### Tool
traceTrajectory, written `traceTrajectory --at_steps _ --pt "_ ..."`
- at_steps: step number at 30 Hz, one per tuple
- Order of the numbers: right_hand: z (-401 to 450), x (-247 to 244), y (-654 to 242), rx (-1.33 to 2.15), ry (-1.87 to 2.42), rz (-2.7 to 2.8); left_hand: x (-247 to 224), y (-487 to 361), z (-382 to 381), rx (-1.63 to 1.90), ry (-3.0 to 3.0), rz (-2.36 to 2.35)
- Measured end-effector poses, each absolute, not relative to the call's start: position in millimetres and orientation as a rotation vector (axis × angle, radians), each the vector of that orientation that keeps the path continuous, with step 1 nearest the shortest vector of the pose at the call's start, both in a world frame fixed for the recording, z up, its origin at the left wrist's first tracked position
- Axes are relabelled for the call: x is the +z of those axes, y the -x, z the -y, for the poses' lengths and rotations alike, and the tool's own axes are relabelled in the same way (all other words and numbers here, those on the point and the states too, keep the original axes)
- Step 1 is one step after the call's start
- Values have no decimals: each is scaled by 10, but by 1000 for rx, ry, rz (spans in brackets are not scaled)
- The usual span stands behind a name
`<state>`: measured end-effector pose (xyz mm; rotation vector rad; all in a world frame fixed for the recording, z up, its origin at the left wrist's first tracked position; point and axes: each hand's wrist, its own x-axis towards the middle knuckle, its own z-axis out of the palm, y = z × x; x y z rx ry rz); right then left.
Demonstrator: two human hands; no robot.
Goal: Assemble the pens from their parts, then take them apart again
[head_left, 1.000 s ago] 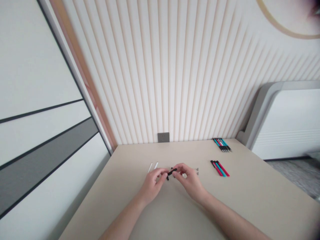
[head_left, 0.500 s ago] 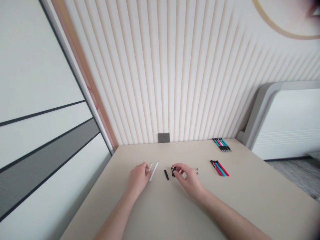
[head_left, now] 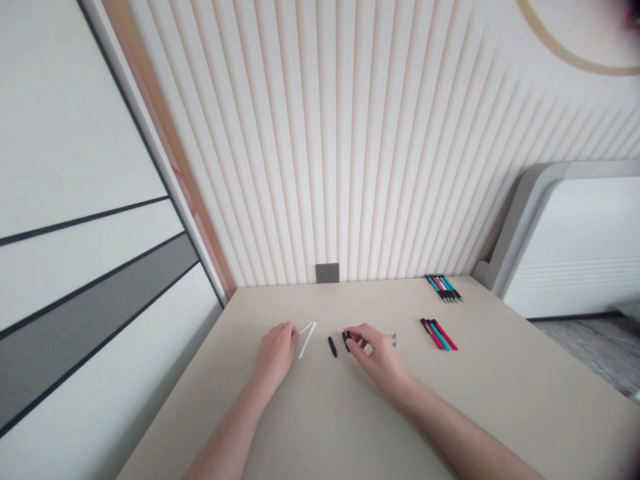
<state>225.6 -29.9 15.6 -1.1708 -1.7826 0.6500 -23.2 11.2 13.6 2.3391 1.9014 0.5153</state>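
My left hand (head_left: 279,348) pinches one end of a thin white stick (head_left: 307,327) that looks like a pen refill. Its far tip meets the top of a second white stick (head_left: 307,341), which lies slanted on the table. Right of these lies a short black pen barrel piece (head_left: 333,347). The thumb and forefinger of my right hand (head_left: 374,348) close on another small black pen piece (head_left: 346,339); a second black piece may be beside it. Partly hidden under that palm are small red and clear bits (head_left: 367,348). Small grey pieces (head_left: 394,340) lie just beyond the knuckles.
On the beige table (head_left: 320,413), several red and blue pen barrels (head_left: 440,335) lie side by side at the right. Behind them is a row of several assembled pens (head_left: 445,289). A ribbed wall with a dark socket (head_left: 327,273) borders the back edge.
My left hand has drawn back slightly, and the thin stick in it has tilted so its tip meets the other stick. The black piece at my right fingertips has turned a little.
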Motion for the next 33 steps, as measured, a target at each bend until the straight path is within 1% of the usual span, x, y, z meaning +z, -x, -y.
traceTrajectory --at_steps 6,9,15,25,28,33 --pt "293 121 -2257 601 1224 1836 237 89 -54 767 -2403 -1404" --pt "283 115 -2263 585 1255 1835 278 70 -15 852 -2467 -1255" --pt "279 112 -2273 554 1264 1828 300 77 14 911 -2495 -1194" --pt "312 108 -2246 463 1175 2022 316 54 43 821 -2575 -1075" --pt "346 129 -2230 446 1129 2117 246 38 51 909 -2466 -1064" --pt "399 137 -2187 442 1065 2195 108 -82 51 1218 -2062 -1176"
